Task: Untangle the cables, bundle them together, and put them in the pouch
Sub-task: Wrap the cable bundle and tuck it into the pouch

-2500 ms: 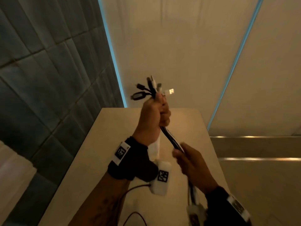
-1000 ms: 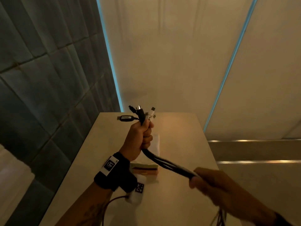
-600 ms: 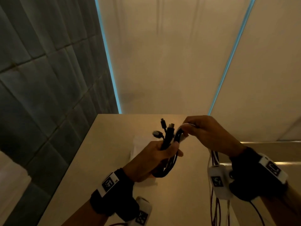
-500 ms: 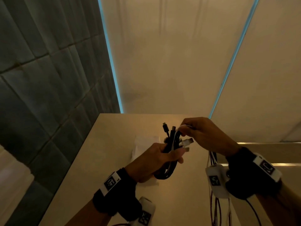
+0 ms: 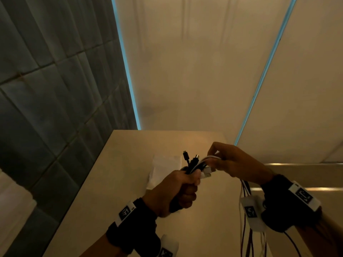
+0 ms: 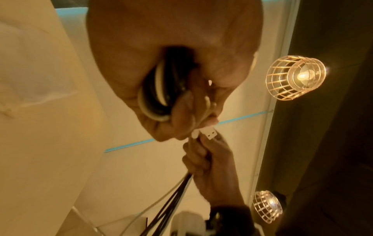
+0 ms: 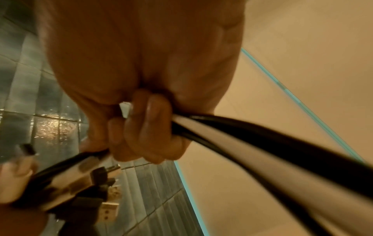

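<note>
A bundle of black and white cables [image 5: 194, 165] is held above the table between both hands. My left hand [image 5: 178, 190] grips the looped part in its fist; the coil [image 6: 155, 95] shows inside the palm, and several plugs [image 5: 186, 155] stick up past the thumb. My right hand [image 5: 228, 162] is curled round the same cables just to the right, and the loose lengths [image 5: 246, 219] hang down from it past the wrist. A white USB plug [image 6: 210, 133] pokes out between the two hands. The white pouch [image 5: 164, 169] lies flat on the table behind my left hand.
The beige table [image 5: 115, 182] runs forward to a cream wall. A dark tiled wall [image 5: 55, 108] stands close on the left. A lower ledge [image 5: 306, 175] lies to the right of the table. Two caged lamps [image 6: 295, 77] show in the left wrist view.
My right hand has brought the cable length up from the lower right and folded it over to the left hand. The left hand has dropped lower and now closes round the loop.
</note>
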A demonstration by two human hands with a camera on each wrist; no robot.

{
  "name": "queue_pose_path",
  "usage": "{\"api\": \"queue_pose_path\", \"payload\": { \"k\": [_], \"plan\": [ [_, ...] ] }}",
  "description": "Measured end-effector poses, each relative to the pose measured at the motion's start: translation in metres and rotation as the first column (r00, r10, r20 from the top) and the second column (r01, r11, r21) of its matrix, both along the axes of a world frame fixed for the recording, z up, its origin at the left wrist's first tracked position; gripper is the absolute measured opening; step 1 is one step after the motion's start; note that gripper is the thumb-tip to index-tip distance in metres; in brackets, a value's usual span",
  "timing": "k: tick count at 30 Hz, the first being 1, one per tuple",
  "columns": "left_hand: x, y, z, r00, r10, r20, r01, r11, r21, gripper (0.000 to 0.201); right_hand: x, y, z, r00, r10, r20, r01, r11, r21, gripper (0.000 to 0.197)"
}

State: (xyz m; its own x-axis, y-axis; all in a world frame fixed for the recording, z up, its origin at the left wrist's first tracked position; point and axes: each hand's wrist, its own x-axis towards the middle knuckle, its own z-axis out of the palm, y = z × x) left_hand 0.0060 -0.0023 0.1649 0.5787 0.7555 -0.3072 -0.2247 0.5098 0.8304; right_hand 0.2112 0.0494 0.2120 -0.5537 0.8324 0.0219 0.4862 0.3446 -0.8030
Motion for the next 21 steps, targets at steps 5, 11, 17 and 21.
{"api": "queue_pose_path", "payload": {
  "k": [5,11,17,21],
  "plan": [
    [-0.022,0.014,-0.002,0.94,0.312,0.138,-0.297,0.948,-0.117,0.026,0.036,-0.013,-0.043,0.951,-0.165,-0.261,0.067,0.935,-0.349,0.051],
    [-0.008,0.029,-0.021,0.828,0.555,0.074,-0.545,0.83,-0.12,0.032,0.01,-0.029,-0.055,0.741,-0.48,-0.469,0.39,0.877,-0.282,0.023],
    [0.007,0.033,-0.01,0.847,0.531,0.021,-0.527,0.845,-0.092,0.049,-0.04,-0.04,-0.05,0.789,-0.444,-0.424,0.551,0.816,0.172,0.027],
    [0.011,0.032,-0.008,0.894,0.449,0.005,-0.449,0.894,0.014,0.062,-0.058,-0.047,-0.047,0.899,-0.263,-0.351,0.39,0.846,0.363,0.032]
  ]
}}
